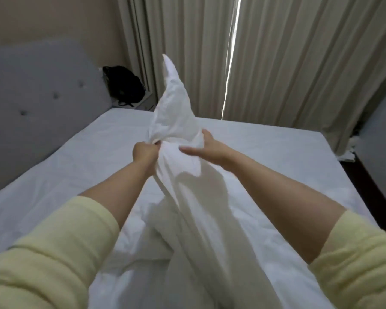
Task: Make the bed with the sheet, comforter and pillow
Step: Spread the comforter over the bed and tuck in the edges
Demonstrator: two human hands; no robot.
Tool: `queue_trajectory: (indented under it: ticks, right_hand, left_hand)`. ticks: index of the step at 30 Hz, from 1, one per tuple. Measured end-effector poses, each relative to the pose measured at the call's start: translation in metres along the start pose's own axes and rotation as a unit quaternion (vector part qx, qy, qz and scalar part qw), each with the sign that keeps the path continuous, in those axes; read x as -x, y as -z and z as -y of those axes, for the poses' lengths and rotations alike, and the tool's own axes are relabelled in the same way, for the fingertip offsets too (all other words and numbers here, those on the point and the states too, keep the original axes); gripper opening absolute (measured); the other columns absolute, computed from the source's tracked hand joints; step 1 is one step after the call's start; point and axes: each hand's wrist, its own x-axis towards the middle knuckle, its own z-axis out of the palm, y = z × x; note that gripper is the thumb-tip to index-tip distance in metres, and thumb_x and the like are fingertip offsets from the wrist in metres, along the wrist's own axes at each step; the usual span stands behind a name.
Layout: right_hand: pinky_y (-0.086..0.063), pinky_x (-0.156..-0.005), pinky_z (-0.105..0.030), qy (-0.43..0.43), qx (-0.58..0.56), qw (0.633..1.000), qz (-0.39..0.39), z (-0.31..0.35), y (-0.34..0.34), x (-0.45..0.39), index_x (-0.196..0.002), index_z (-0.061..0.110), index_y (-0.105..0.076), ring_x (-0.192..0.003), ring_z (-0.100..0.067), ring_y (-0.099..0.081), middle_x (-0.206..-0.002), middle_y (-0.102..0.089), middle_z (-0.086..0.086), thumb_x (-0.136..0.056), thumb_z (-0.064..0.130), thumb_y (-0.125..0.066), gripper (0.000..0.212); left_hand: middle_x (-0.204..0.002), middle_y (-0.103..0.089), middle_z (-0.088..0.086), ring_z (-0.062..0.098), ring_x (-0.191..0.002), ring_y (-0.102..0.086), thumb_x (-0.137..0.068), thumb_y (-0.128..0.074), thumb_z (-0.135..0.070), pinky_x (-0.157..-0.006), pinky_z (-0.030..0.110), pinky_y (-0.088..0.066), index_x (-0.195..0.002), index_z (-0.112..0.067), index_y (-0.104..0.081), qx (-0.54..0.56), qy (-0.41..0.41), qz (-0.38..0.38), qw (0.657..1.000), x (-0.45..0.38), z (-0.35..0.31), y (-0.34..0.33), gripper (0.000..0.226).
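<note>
While the left hand (144,150) grips a bunched fold of the white comforter (178,130), the right hand (206,146) clasps its other side, thumb straight across it. One corner points up; the rest trails onto the sheeted bed (265,141).

My left hand (144,150) has its fingertips buried in the bunched white comforter (183,157); my right hand (206,144) shows only thumb and knuckles, its fingers hidden behind the cloth; the comforter's lower end runs off the bottom edge; my yellow sleeves (54,253) are cut at both lower corners; the black bag (124,85) behind the headboard (36,103) is too dark to identify; the raised tip is blurred.
</note>
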Motion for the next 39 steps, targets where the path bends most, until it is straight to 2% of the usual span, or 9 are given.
queue_trajectory:
  ticks: [5,9,12,15,18,23,27,32,39]
  right_hand:
    - [-0.016,-0.115,-0.055,-0.12,0.236,0.964,0.036,-0.02,-0.166,0.03,-0.151,0.017,0.006,-0.145,-0.03,-0.017,-0.158,-0.009,-0.004,-0.067,0.064,-0.068,0.122]
    - [-0.045,-0.092,-0.036,-0.128,0.349,0.926,-0.058,0.015,-0.203,0.031,-0.125,0.004,-0.051,-0.118,-0.033,-0.054,-0.129,-0.055,-0.015,-0.092,0.024,-0.049,0.039]
    - [-0.047,-0.089,-0.034,-0.117,0.274,0.946,-0.13,0.076,-0.195,0.021,-0.114,-0.001,-0.06,-0.115,-0.035,-0.056,-0.124,-0.059,-0.02,-0.091,0.017,-0.049,0.031]
    - [-0.045,-0.082,-0.033,-0.044,0.142,0.965,-0.216,0.163,-0.194,-0.004,-0.109,-0.004,-0.061,-0.111,-0.036,-0.057,-0.119,-0.062,-0.02,-0.091,0.015,-0.049,0.029]
    - [-0.044,-0.08,-0.031,-0.008,-0.08,0.965,-0.251,0.236,-0.188,-0.038,-0.119,-0.003,-0.058,-0.114,-0.033,-0.058,-0.122,-0.061,-0.018,-0.093,0.017,-0.048,0.035]
    - [-0.046,-0.063,-0.029,0.01,-0.119,0.975,-0.19,0.251,-0.181,-0.08,-0.124,-0.002,-0.054,-0.077,-0.024,-0.057,-0.092,-0.058,-0.01,-0.09,0.024,-0.056,0.043]
    - [-0.031,-0.111,-0.034,0.001,0.119,0.992,0.038,0.192,-0.204,-0.056,-0.146,0.009,-0.024,-0.134,-0.021,-0.037,-0.14,-0.037,0.003,-0.074,0.051,-0.073,0.096]
    - [-0.023,-0.117,-0.048,-0.093,0.301,0.946,0.08,0.104,-0.234,-0.079,-0.151,0.016,0.007,-0.145,-0.03,-0.02,-0.159,-0.012,-0.007,-0.059,0.064,-0.075,0.132]
    - [-0.041,-0.065,-0.026,-0.1,0.245,0.964,0.02,0.136,-0.249,-0.089,-0.104,0.005,-0.062,-0.087,-0.027,-0.057,-0.097,-0.06,-0.011,-0.089,0.016,-0.051,0.02]
  left_hand:
    - [-0.14,-0.047,0.019,0.037,-0.125,-0.049,-0.092,-0.058,-0.022,-0.104,0.043,-0.043,-0.136,0.004,-0.041,0.003,0.007,-0.021,1.0,-0.039,0.016,0.114,0.054]
    - [-0.116,-0.062,0.014,0.032,-0.111,-0.057,-0.094,-0.056,-0.029,-0.087,0.039,-0.053,-0.117,-0.004,-0.055,0.062,0.007,0.016,0.998,-0.039,0.032,0.175,0.035]
    - [-0.102,-0.063,0.005,0.026,-0.101,-0.056,-0.094,-0.05,-0.042,-0.077,0.036,-0.051,-0.097,-0.012,-0.057,0.063,-0.008,0.14,0.988,-0.02,0.04,0.212,0.03]
    - [-0.13,-0.052,-0.004,0.024,-0.122,-0.047,-0.084,-0.058,-0.052,-0.097,0.048,-0.039,-0.135,-0.022,-0.043,0.019,0.063,0.307,0.949,0.016,0.056,0.21,0.061]
    - [-0.096,-0.061,-0.009,0.017,-0.096,-0.057,-0.062,-0.073,-0.04,-0.086,0.039,-0.042,-0.115,-0.024,-0.052,0.049,0.079,0.382,0.92,0.05,0.056,0.186,0.06]
    - [-0.08,-0.061,0.015,0.027,-0.069,-0.061,-0.094,-0.055,-0.007,-0.063,0.033,-0.059,-0.097,-0.001,-0.058,0.145,0.051,0.155,0.976,-0.007,0.038,0.208,0.007]
    - [-0.104,-0.065,0.016,0.027,-0.091,-0.065,-0.091,-0.057,-0.011,-0.084,0.041,-0.057,-0.092,-0.004,-0.064,0.104,-0.006,-0.011,0.995,-0.085,0.025,0.265,0.011]
    - [-0.119,-0.06,0.012,0.025,-0.101,-0.064,-0.089,-0.055,0.0,-0.077,0.037,-0.058,-0.119,-0.005,-0.055,0.233,-0.025,-0.133,0.963,-0.206,-0.05,0.337,0.03]
    - [-0.095,-0.068,-0.002,0.009,-0.07,-0.066,-0.096,-0.053,-0.026,-0.064,0.022,-0.054,-0.105,-0.017,-0.06,0.123,-0.041,-0.084,0.988,-0.248,-0.067,0.398,0.015]
